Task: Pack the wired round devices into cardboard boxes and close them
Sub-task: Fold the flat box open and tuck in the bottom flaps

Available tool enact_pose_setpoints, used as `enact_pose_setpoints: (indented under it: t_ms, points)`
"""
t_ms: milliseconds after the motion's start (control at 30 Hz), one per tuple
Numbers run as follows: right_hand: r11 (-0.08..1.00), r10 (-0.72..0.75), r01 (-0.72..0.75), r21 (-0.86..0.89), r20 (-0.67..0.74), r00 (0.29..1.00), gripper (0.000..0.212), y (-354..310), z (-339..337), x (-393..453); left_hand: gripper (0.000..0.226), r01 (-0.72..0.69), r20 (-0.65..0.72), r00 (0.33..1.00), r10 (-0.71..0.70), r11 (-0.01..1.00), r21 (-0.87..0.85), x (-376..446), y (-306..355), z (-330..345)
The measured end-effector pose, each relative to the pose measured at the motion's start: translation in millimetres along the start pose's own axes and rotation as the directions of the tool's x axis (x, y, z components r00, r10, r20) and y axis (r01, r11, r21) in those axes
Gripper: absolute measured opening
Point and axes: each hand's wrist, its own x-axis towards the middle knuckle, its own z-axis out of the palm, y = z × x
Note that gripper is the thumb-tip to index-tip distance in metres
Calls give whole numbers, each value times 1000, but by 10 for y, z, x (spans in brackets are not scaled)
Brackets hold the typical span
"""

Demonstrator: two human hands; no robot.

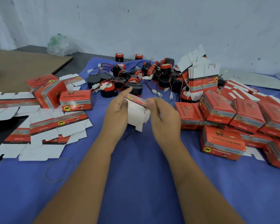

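At the centre I hold a part-folded cardboard box, white inside with a red printed edge on top. My left hand grips its left side, the index finger stretched out over the top. My right hand pinches its right side. Behind it, a heap of black and red round devices with red and black wires and white plugs lies on the blue cloth. Several closed red boxes are stacked at the right, and three more red boxes stand at the left.
Flat unfolded box blanks lie at the left, and a standing bundle of blanks rises behind the right stack. A rubber band lies on the cloth at the near left. Brown cardboard and a plastic bag sit at the far left.
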Motion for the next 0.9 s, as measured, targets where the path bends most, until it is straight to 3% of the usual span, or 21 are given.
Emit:
enact_pose_setpoints:
  t_ms: [67, 100, 167, 233, 333, 433, 567, 633, 767, 900]
  points:
    - [962, 134, -138, 234, 33, 990, 35, 34, 9, 26, 36, 12, -113, 994, -9, 999, 32, 27, -24, -33]
    - [947, 146, -159, 279, 69, 987, 51, 62, 4, 39, 38, 18, -154, 988, -13, 999, 32, 28, -22, -39]
    - [978, 18, -56, 200, 186, 982, 84, 119, -8, 52, 42, 21, -171, 985, -20, 1000, 8, 33, -12, -36]
    - [991, -113, 81, 108, 336, 935, 95, 141, 17, 54, 40, 52, -159, 985, -60, 997, -51, 31, 12, -11]
    - [996, -92, 81, 45, 366, 926, 84, 150, 82, 39, 36, 207, -154, 954, -259, 934, -291, 61, 89, -35]
    - [996, -81, 70, 59, 226, 971, 68, 138, 36, 40, 34, 258, 42, 961, -272, 837, -482, 48, 120, -132]
    - [902, 150, -170, 397, 80, 985, 49, 71, -19, 55, 41, 204, 284, 949, -134, 950, -235, 16, 125, -127]
    - [852, 236, -237, 466, 61, 970, 39, 57, -44, 72, 38, 118, 338, 938, -79, 988, -95, 8, 133, -74]
    - [862, 235, -241, 445, 68, 969, 25, 75, -51, 84, 28, -106, 251, 963, 96, 994, 28, -51, 77, 4]
    - [925, 158, -168, 342, 58, 986, 36, 7, -3, 72, 16, -137, 178, 975, 136, 990, -5, -66, 61, 26]
